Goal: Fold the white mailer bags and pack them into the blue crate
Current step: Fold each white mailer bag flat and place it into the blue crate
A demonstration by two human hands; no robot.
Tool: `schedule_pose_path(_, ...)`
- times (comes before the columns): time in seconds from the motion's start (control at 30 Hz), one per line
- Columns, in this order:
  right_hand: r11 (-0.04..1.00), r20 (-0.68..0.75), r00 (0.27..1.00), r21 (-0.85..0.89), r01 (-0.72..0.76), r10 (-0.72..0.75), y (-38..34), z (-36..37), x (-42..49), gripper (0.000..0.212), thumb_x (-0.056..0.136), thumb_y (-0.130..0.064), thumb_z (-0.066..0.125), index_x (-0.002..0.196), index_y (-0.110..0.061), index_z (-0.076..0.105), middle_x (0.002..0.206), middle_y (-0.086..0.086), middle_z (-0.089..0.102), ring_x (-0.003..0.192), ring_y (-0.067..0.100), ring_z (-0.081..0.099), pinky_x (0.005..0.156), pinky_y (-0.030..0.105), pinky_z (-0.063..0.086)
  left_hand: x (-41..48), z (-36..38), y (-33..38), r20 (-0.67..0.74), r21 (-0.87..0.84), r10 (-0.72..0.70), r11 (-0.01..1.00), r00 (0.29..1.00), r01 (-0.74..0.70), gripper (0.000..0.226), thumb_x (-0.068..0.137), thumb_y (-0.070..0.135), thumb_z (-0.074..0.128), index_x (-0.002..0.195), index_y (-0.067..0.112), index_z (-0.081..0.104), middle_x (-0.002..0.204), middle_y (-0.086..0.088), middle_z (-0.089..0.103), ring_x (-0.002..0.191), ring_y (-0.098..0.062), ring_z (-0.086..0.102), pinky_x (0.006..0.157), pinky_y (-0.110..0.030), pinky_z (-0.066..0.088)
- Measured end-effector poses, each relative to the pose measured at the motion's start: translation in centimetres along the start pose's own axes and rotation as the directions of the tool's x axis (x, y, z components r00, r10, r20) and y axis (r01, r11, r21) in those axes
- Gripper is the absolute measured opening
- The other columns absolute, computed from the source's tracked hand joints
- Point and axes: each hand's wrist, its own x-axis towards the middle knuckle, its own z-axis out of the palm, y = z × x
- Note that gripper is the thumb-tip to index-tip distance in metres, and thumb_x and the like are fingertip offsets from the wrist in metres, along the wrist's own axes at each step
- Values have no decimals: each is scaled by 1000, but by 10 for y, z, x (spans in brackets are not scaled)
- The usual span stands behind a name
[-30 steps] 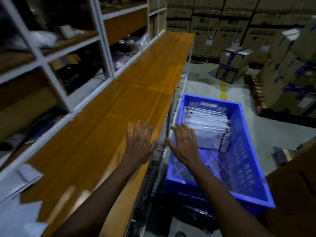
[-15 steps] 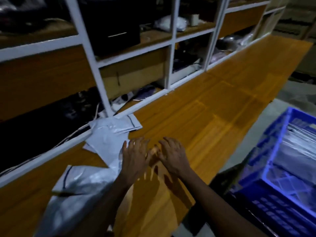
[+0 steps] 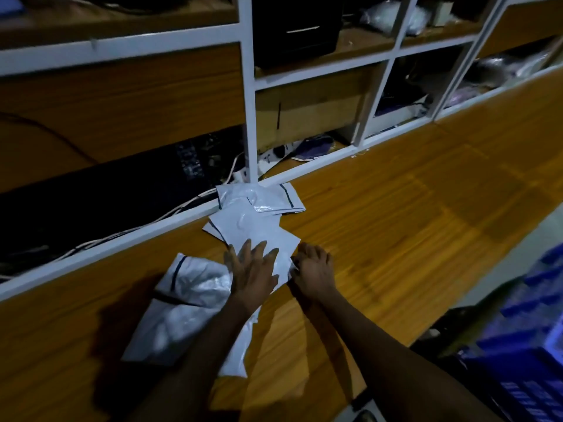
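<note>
hands are off the blue crate [image 3: 527, 357], back at the wooden counter [image 3: 426, 208]. left hand [image 3: 253, 271] flat, pressing the top mailer bag [image 3: 256, 231]; right hand [image 3: 313, 269] pinches its right edge. next fold starting, crate low right.

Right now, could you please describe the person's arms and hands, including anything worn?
Both forearms are bare up to the frame's edge: no sleeves show. The left hand and right hand wear no gloves; in this dim light I make out no watch, band or ring.
</note>
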Motion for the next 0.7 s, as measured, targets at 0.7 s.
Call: schedule_pose_path(0.7, 967, -287, 924, 104, -233, 254, 147, -8, -55, 41, 97, -41, 41, 121, -12, 58, 133, 19, 56, 116, 37, 53, 93, 46, 43, 35, 32, 124, 91, -36, 401, 916, 911, -400, 78, 92, 67, 49, 156, 29, 28, 163, -14, 25, 149, -42, 20, 111, -72, 19)
